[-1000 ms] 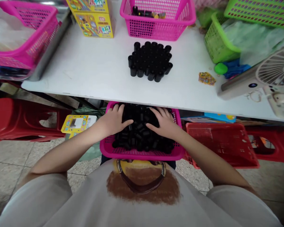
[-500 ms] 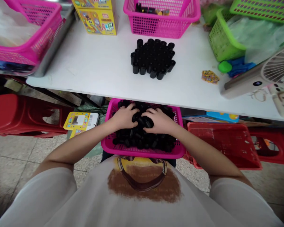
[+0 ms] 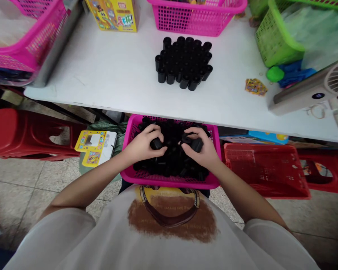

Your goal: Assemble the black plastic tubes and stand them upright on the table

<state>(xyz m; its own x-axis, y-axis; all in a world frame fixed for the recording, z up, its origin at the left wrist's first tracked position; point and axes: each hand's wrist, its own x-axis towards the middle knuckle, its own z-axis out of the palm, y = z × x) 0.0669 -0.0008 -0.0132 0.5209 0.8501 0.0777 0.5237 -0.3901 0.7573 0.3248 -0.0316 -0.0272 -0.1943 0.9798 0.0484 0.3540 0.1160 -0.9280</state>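
Note:
On my lap rests a pink basket [image 3: 169,184] full of loose black plastic cylinders [image 3: 169,165]. My left hand [image 3: 148,144], over the basket's left half, is curled round a black cylinder [image 3: 157,143]. Over the right half, my right hand [image 3: 199,148] grips black cylinders [image 3: 196,144], at least two of them side by side between thumb and fingers. Ahead on the white table, a tight cluster of black cylinders [image 3: 183,62] stands upright with hollow tops showing.
Behind the cluster is another pink basket [image 3: 191,22], with yellow boxes [image 3: 114,17] to its left. A green basket [image 3: 281,41] and a handheld fan [image 3: 304,93] are at the right. Below the table are a red crate [image 3: 266,168] and a red stool [image 3: 5,131].
My hands have moved apart inside the basket, and the cylinders in their grasp now show clearly. The view has shifted slightly, so the table items sit higher in the picture.

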